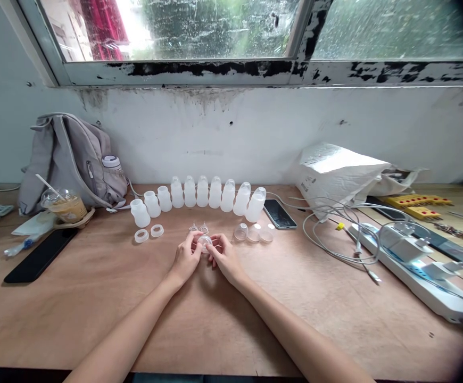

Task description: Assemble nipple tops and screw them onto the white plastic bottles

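My left hand (187,255) and my right hand (224,254) meet at the middle of the table. Both are closed by their fingertips around a translucent bottle ring (205,242); whether a nipple sits in it I cannot tell. Just beyond my fingers stand two clear bottle nipples (204,229). Two whitish bottle rings (141,235) lie to the left. Clear dome caps (240,232) and small white discs (270,226) are to the right. Behind, an arc of milky baby bottles holds three open bottles (151,204) at its left and several dome-capped bottles (215,194).
At the left are a grey backpack (67,159), an iced drink cup (66,206) and a black phone (42,255). Another phone (280,214) lies right of the bottles. Tangled white cables (331,244), a power strip (419,276) and a white package (331,173) occupy the right side.
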Available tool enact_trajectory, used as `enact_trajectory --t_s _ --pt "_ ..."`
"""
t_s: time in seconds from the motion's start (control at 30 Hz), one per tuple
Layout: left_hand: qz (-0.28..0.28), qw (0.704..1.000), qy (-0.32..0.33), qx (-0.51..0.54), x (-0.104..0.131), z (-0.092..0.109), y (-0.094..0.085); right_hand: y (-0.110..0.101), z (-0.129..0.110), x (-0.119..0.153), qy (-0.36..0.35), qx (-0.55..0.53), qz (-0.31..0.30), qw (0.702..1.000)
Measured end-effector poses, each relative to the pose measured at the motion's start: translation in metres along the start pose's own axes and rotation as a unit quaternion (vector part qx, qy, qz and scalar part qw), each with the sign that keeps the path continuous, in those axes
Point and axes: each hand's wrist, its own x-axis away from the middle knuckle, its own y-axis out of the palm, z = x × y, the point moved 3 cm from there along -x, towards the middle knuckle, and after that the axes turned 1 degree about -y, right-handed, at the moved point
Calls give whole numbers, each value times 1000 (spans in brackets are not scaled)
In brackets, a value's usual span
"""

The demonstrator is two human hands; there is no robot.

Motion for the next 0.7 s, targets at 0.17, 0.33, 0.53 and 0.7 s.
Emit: enact_trajectory --t_s 0.17,0.33,0.53,0.7 --pt "3 999 1 -34 1 2 -3 -2 0 1 -18 28 16 999" --pt "23 996 16 -88 1 3 -4 -2 -2 2 -55 82 17 995" --pt "-7 999 6 -31 1 2 -1 -4 -3 1 -71 92 31 993" --pt "-17 1000 -13 11 2 2 0 -3 -4 1 -61 100 29 993"
